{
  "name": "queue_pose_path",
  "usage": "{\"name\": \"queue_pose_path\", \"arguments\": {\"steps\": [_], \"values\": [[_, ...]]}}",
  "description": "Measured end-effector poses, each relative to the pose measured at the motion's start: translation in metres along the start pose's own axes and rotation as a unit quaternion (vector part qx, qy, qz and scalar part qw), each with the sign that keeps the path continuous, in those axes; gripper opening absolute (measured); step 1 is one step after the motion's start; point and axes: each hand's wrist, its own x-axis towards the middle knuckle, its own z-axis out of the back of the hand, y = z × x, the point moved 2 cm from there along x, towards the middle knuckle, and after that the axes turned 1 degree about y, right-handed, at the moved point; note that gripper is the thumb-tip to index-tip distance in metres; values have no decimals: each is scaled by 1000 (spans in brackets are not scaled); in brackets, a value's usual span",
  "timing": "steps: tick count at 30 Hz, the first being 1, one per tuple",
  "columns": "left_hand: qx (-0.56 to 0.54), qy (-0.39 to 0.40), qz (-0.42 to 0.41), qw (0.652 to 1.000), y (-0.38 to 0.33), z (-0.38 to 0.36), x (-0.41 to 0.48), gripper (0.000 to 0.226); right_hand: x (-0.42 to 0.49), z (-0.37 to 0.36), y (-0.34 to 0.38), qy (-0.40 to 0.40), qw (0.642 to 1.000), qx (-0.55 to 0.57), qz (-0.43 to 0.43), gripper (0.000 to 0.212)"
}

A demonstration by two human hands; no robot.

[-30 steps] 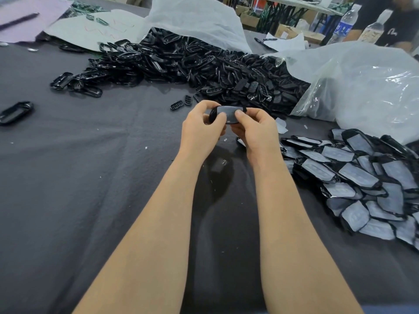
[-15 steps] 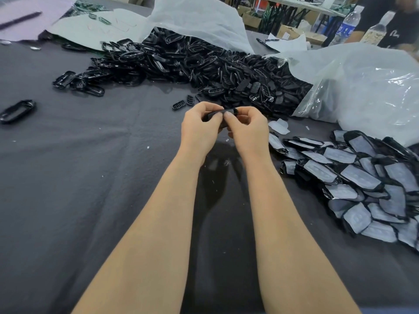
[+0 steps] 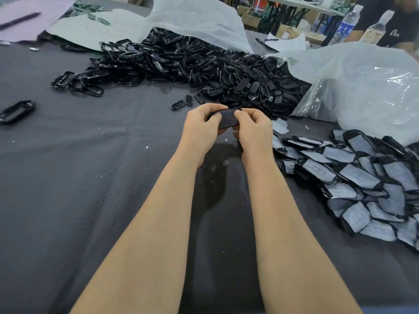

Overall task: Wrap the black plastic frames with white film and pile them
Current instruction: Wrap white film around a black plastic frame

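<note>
Held piece: one black frame (image 3: 226, 118) is held between both hands above the table, long axis running left to right. Whether film is already on it cannot be told.
Left hand (image 3: 199, 130): fingers curled round the left end of the frame, thumb on the near face.
Right hand (image 3: 254, 130): fingers curled round the right end, thumb tip pressed on the upper edge.
Unwrapped stock: a heap of bare black frames (image 3: 192, 64) is spread across the far side of the table, spilling from under a white bag (image 3: 199, 17).
Wrapped pile (image 3: 362, 177): film-covered frames are overlapped like scales at the right, near the right forearm.
Film: a loose white film piece (image 3: 281, 126) lies just beside the right hand, at the near edge of the wrapped pile.
Strays: a single frame (image 3: 17, 111) lies well apart at the far left; small slotted black parts (image 3: 179, 104) lie just beyond the left hand.
Table: covered with dark grey cloth (image 3: 68, 177), flecked with white scraps.
Far right: a clear plastic bag (image 3: 362, 87) holding more black pieces; behind it, two bottles (image 3: 347, 23).
Far left: a pale green sheet (image 3: 95, 26) and a purple sheet (image 3: 22, 17).
</note>
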Motion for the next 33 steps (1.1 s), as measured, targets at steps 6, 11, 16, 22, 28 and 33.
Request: {"name": "queue_pose_path", "arguments": {"steps": [6,11,16,22,28,33], "values": [[-2,-9,-2,1000,0,2,0,32,-1,1,0,36,999,-26,19,4],[8,-2,-9,1000,0,1,0,32,0,1,0,31,999,-19,19,6],[6,-3,-3,1000,0,-1,0,32,4,3,-1,3,1000,-12,17,17],[-14,-16,11,1000,-1,1,0,29,4,5,0,52,996,-64,45,15],[11,-35,1,999,1,4,2,22,3,6,1,75,987,-116,81,8],[59,-34,0,998,3,4,0,15,4,10,1,44,996,-66,51,8]]}}
